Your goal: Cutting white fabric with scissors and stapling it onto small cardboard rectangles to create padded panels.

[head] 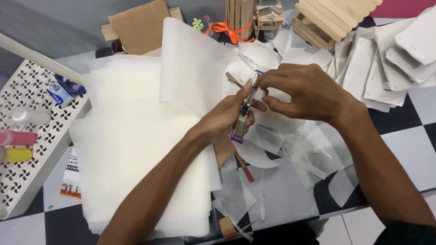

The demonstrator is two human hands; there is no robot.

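While our left hand [227, 119] clasps a metal stapler [244, 113], our right hand [303, 90] pinches its top above white paper sheets [136, 136].

Craft workspace: checkered bench [408, 149] covered with translucent paper sheets [136, 136] and offcuts; popsicle-stick models [327, 18] at 1 o'clock; perforated white tray [27, 181] at 9 o'clock.

Left hand [227, 119] gripping a metal stapler [245, 108] with purple end; right hand [305, 93] pinching its front tip. Beneath: stack of white paper sheets [136, 145], offcuts [290, 154]. Upper edge: stick models [318, 20], cardboard [141, 25]. Far left: perforated tray [32, 90] with bottles [16, 145].
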